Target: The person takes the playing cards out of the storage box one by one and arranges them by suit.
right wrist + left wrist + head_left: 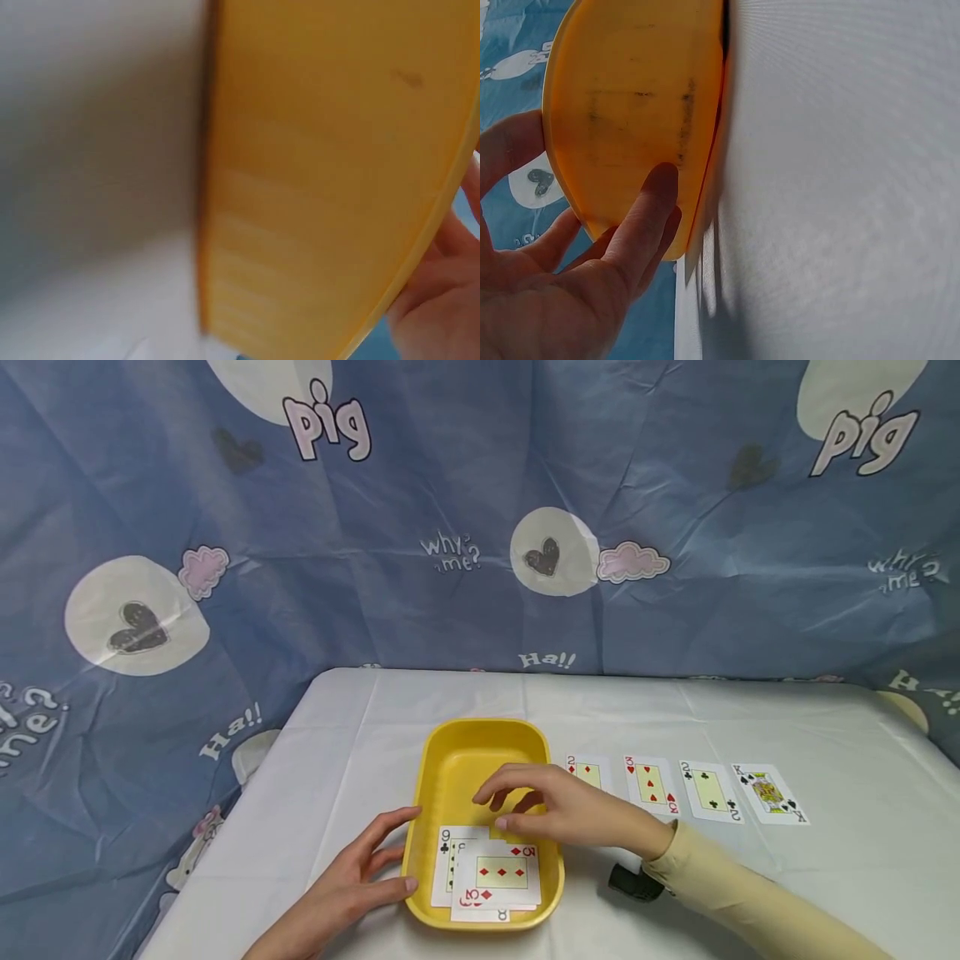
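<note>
A yellow tray (467, 777) lies lengthwise on the white table. Several playing cards overlap in its near end, a three of diamonds (502, 872) on top and a nine of clubs (445, 860) partly covered at the left. My left hand (352, 881) rests its fingertips on the tray's left side; in the left wrist view the fingers (649, 202) lie loosely against the outer wall. Over the tray's right rim reaches my right hand (558, 802), fingers loosely bent above the cards with nothing between them. In the right wrist view the tray's side wall (322, 187) hides most of that hand.
To the right of the tray is a row of face-up cards: a diamond card (589, 774) partly behind my right hand, a heart card (651, 785), a club card (709, 792) and a king (769, 793). A black wrist device (634, 883) sits under my right wrist. A blue patterned cloth (450, 610) hangs behind.
</note>
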Demonstrator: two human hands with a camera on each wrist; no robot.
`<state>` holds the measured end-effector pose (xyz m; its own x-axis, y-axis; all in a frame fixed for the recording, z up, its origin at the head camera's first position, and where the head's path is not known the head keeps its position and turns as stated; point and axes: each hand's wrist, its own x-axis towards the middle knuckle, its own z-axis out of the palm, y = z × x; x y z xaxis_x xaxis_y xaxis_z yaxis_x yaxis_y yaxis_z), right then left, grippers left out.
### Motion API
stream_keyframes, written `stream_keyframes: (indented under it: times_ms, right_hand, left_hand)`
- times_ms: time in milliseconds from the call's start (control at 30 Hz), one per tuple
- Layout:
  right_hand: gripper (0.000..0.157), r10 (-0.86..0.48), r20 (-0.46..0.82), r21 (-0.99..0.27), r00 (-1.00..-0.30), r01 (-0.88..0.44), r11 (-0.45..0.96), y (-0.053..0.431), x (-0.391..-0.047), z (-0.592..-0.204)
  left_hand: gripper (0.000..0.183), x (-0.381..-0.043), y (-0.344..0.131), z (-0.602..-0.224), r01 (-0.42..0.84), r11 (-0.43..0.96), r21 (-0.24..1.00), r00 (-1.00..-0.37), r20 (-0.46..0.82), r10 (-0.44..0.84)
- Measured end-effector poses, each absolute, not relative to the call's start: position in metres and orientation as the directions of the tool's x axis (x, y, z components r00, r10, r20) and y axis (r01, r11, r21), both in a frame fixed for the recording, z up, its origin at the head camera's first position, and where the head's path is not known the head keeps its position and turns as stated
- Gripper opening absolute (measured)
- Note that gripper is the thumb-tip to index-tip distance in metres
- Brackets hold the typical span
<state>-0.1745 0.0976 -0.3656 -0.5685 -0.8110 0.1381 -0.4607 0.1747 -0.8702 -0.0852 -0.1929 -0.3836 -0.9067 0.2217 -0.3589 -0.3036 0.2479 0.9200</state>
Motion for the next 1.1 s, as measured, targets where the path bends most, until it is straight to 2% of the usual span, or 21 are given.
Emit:
stream_keyframes:
  times_ms: [367, 700, 900, 1100]
  right_hand:
    - [0.034, -0.924, 0.032, -0.792, -0.382, -0.574, 0.21, 0.06, -0.202, -0.37]
    - [0.05, -0.97, -0.092, -0.731, -0.224, -0.646, 0.219, 0.042, -0.206, -0.377]
    - [0.06, -0.969, -0.149, -0.656, -0.198, -0.713, 0.246, 0.037, -0.203, -0.377]
    - [0.057, -0.953, -0.202, -0.589, -0.226, -0.75, 0.302, 0.035, -0.2, -0.379]
  left_hand:
    - [0.07, -0.086, -0.194, -0.382, -0.306, 0.265, 0.914, -0.903, -0.367, 0.224]
    - [0.071, -0.085, -0.194, -0.384, -0.318, 0.265, 0.91, -0.902, -0.377, 0.211]
    - [0.07, -0.085, -0.194, -0.382, -0.304, 0.265, 0.915, -0.906, -0.364, 0.218]
    - [0.07, -0.085, -0.194, -0.383, -0.299, 0.259, 0.919, -0.906, -0.358, 0.226]
